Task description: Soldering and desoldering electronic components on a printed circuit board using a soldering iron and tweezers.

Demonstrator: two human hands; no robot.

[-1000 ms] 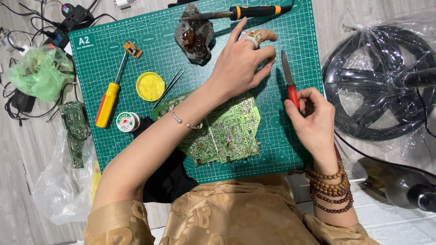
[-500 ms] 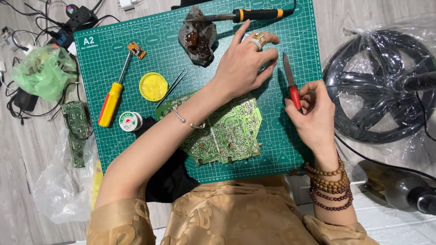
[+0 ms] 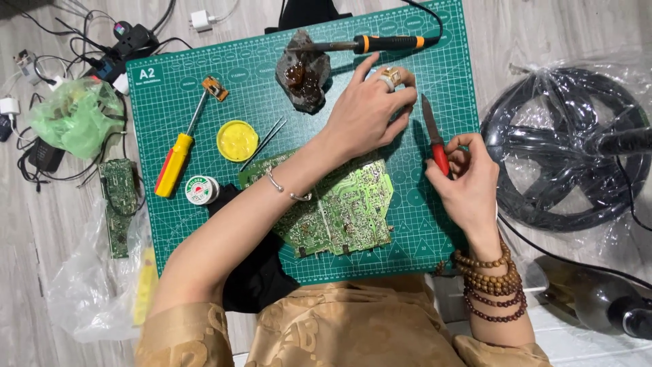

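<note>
Your left hand point(image 3: 370, 115) has crept toward the cutting mat's point(image 3: 435, 224) far edge, fingers loosely curled, empty. Right hand point(image 3: 465, 180), lifted slightly, grips the red-handled knife point(image 3: 433, 136).

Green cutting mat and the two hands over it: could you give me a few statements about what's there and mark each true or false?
1. The right hand holds a red-handled knife. True.
2. The left hand grips the soldering iron. False: the iron lies above it, tip on a dark rock-like lump.
3. A green circuit board lies on the cutting mat. True.
4. The yellow-handled screwdriver lies right of the board. False: it lies left.
</note>
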